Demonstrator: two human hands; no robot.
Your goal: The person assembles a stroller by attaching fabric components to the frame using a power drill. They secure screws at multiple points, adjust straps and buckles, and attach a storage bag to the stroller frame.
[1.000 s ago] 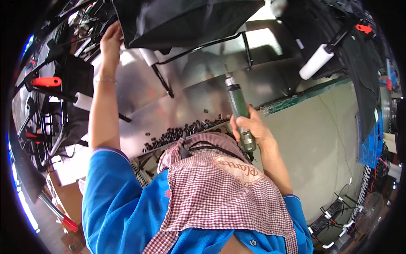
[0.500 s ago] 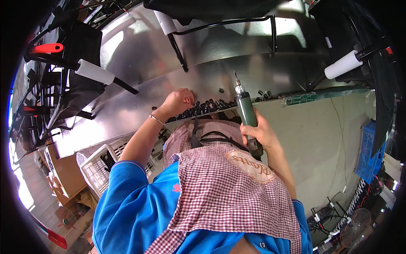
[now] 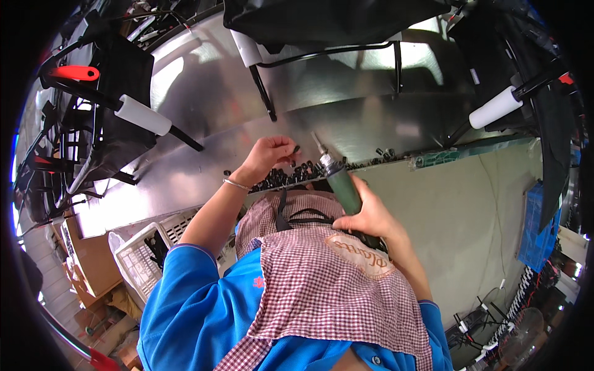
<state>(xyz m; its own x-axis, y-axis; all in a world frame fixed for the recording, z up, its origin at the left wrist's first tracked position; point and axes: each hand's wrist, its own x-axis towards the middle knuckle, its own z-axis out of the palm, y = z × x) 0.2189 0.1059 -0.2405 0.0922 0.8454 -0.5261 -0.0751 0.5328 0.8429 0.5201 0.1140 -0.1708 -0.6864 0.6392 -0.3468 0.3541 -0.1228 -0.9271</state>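
Observation:
My left hand (image 3: 272, 153) is closed in a pinch above the metal worktable (image 3: 216, 139). Between its thumb and fingertips sits a small black cap-like part (image 3: 296, 149). Just below this hand, along the table's near edge, lies a heap of similar small black parts (image 3: 281, 177). My right hand (image 3: 369, 213) wraps round a green electric screwdriver (image 3: 344, 187), its metal bit tilted up and leftward toward the held part, apart from it. Beyond my hands, a black tubular frame (image 3: 265, 93) with a white sleeve (image 3: 246, 47) stands on the table.
Folded black frames with fabric crowd the left, one carrying a white sleeve (image 3: 143, 115) and a red handle (image 3: 75, 73). Another white-sleeved frame (image 3: 495, 107) leans in at the right. A white plastic crate (image 3: 143, 260) stands low left; a blue crate (image 3: 537, 226) sits far right.
My left hand has picked a small black part from the heap and lifted it between the fingertips. The screwdriver's bit has swung left and nearer to me.

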